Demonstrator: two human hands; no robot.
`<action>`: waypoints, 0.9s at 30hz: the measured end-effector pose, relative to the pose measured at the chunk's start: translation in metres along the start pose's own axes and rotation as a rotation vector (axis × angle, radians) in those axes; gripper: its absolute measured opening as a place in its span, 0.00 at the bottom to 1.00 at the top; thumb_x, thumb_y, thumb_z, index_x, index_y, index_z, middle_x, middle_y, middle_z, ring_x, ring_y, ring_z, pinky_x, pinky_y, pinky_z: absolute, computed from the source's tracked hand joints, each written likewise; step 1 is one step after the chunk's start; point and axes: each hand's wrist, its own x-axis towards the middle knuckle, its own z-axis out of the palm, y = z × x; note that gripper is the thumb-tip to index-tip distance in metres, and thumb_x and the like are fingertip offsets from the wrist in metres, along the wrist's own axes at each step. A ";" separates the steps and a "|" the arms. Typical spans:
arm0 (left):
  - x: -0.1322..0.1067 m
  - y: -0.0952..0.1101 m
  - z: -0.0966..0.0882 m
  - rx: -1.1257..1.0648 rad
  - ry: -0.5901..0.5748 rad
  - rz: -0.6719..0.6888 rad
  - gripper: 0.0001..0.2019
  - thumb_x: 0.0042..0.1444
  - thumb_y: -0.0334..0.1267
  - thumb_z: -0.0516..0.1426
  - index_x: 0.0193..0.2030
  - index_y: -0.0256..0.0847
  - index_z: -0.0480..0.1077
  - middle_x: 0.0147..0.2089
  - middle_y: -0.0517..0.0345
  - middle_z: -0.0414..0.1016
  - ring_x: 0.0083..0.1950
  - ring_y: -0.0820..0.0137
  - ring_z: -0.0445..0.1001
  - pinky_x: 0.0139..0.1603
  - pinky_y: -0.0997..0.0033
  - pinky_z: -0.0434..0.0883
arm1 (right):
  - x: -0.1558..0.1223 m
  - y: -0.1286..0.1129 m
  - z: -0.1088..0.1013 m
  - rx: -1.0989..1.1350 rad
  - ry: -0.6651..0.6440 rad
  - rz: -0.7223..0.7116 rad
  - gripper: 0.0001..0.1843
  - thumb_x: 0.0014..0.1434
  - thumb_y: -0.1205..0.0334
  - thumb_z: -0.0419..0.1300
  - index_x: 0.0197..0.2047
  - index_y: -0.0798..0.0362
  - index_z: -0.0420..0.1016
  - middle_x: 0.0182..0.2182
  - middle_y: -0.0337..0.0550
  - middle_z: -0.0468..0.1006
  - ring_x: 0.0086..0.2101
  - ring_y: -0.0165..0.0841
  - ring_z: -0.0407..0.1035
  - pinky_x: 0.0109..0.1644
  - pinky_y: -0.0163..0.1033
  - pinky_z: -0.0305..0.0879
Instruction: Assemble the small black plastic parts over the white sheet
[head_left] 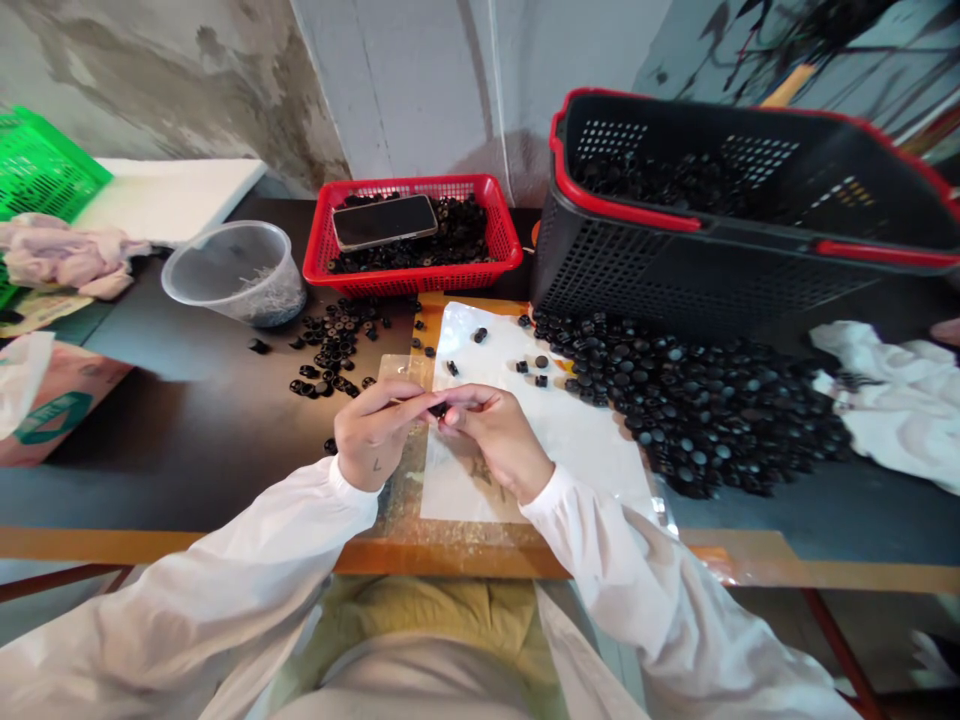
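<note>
My left hand (375,430) and my right hand (491,435) meet over a white sheet (570,430) on the dark table. Both pinch one small black part (439,408) between their fingertips. The left hand also seems to hold a thin sliver, too fine to name. A big heap of black round parts (697,400) lies just right of my right hand. A smaller scatter of black parts (337,345) lies beyond my left hand. A few single parts (536,362) rest on the white sheet.
A red basket (495,225) of black parts with a phone (384,220) on top stands at the back. A large black crate with red rim (615,205) is back right. A clear plastic tub (232,270), green basket (37,170), cloths (64,255) and a white cloth (892,400) surround the work area.
</note>
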 end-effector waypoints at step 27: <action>-0.005 0.004 0.003 0.100 0.073 0.038 0.21 0.58 0.27 0.65 0.53 0.57 0.80 0.37 0.60 0.75 0.34 0.75 0.76 0.32 0.77 0.76 | 0.000 0.006 0.002 0.091 -0.164 0.002 0.22 0.36 0.52 0.81 0.34 0.51 0.85 0.29 0.35 0.81 0.31 0.26 0.75 0.48 0.34 0.74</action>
